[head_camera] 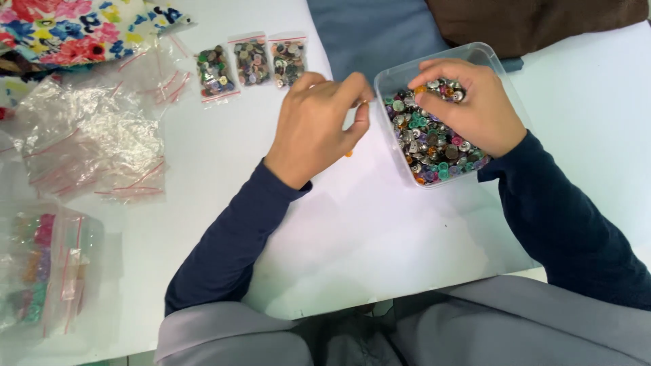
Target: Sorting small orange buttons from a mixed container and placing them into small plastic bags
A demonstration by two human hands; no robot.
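Grey-clad lap (407, 335): lower edge of view, nearest the camera, below the white surface (352, 224). Two dark blue sleeves (230, 237) extend from it toward the hands.

Left hand (315, 129): above the surface, just left of the container. Thumb and forefinger are pinched together on a small item, too small to identify. One small orange piece (348, 154) lies on the surface just beneath this hand.

Right hand (468, 102): inside one clear plastic container (407, 71), fingers curled down into the mixed coloured buttons (434, 146). Whether it grips any cannot be told.

Three small filled bags of buttons (252, 62) lie in a row at the far side, left of the left hand. A heap of empty clear bags with red seal strips (95, 142) lies further left; the count cannot be told. One larger bag of coloured items (41, 271) sits at the near left. Floral fabric (74, 27) occupies the far left corner.
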